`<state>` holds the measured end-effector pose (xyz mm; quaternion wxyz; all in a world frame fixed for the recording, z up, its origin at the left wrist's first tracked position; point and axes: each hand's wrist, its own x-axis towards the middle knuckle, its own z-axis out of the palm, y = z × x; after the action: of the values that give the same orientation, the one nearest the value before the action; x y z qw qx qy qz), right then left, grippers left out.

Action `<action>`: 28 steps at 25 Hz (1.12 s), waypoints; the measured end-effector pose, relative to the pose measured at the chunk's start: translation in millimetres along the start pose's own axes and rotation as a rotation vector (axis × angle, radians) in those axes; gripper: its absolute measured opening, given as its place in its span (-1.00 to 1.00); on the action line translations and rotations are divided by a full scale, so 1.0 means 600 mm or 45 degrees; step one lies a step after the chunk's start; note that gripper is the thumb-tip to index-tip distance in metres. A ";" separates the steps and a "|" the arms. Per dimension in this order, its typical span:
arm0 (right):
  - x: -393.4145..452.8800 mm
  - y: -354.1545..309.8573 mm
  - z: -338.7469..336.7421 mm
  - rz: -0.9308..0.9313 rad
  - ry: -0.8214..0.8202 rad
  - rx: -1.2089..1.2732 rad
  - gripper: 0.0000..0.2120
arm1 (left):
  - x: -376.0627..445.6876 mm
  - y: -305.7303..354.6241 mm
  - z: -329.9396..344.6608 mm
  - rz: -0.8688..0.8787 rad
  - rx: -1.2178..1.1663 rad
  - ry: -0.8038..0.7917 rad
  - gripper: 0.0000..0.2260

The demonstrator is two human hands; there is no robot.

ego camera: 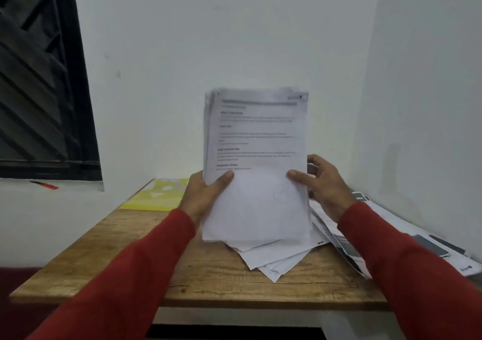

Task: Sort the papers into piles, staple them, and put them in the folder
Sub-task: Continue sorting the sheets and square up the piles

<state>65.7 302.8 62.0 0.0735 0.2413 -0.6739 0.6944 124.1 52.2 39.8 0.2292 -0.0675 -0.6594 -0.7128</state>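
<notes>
Now I hold up a stack of papers (257,162) over the desk (208,274) with both hands.

On the far left corner lies the yellow folder (156,195). My left hand (206,196) grips the stack's left edge, thumb on the front. My right hand (322,183) pinches its right edge. Loose sheets (273,259) lie under the stack, and more papers (430,245) spread along the right edge.

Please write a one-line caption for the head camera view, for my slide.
Both hands, left hand and right hand, hold a stack of papers upright above the wooden table.
</notes>
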 end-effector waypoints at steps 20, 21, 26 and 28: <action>0.101 0.132 -0.030 -0.019 0.285 0.250 -0.97 | 0.113 -0.113 -0.013 -0.061 -0.023 0.043 -0.77; 0.108 0.128 -0.044 -0.041 0.397 0.314 -0.92 | 0.112 -0.113 -0.013 -0.050 -0.032 0.063 -0.79; 0.109 0.122 -0.119 -0.029 0.667 0.657 -0.96 | 0.108 -0.115 -0.016 -0.019 -0.043 0.119 -0.83; 0.109 0.119 -0.101 -0.058 0.621 0.668 -0.96 | 0.107 -0.116 -0.016 -0.013 -0.053 0.126 -0.85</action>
<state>-36.2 341.5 27.5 0.1831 0.0943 -0.4296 0.8792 40.1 29.4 1.4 0.2564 -0.0334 -0.6328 -0.7299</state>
